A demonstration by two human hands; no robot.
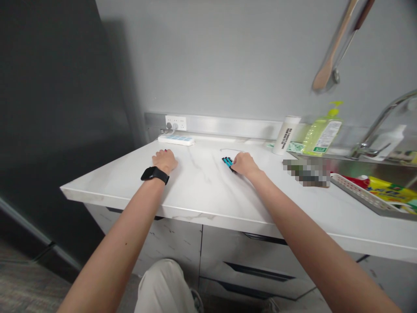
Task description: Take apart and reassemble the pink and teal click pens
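My left hand (165, 160) rests on the white marble countertop (202, 191), fingers curled under in a loose fist with nothing visible in it; a black smartwatch (154, 174) is on its wrist. My right hand (244, 164) lies further right on the counter, fingers closed over a small bundle of blue and black sticks (227, 161) that pokes out to its left. A thin white cord (230, 150) lies just behind that bundle.
A white power strip (176, 139) lies at the back by a wall socket (176, 122). A white bottle (286, 134) and green soap bottle (322, 132) stand right. A steel sink (374, 174) with tap and drain tray (361, 193) is far right. Wooden spoon (332, 52) hangs above.
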